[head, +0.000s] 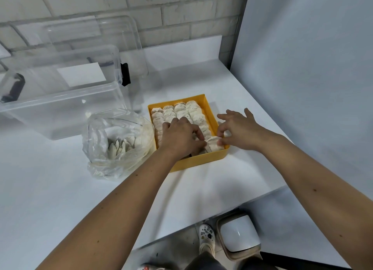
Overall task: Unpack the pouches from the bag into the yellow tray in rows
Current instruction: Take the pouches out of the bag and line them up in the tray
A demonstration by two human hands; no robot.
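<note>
Across most of the view, a white table (201,189). At its far left, a clear storage box (60,100) with black latches, open on top. Behind it, leaning on the brick wall, a clear lid (90,33). Near the middle, a crumpled clear plastic bag (96,165), mouth open, loose pouches (121,146) inside. Just right of the bag, a yellow tray (193,162), packed with rows of pouches (181,110) from the far wall toward the near one. Over the tray's near end, left hand (179,136), fingers curled down onto the left end of a white pouch (213,143). Opposite, right hand (240,128), thumb and forefinger pinching that pouch's right end at the near right corner, other fingers spread.
</note>
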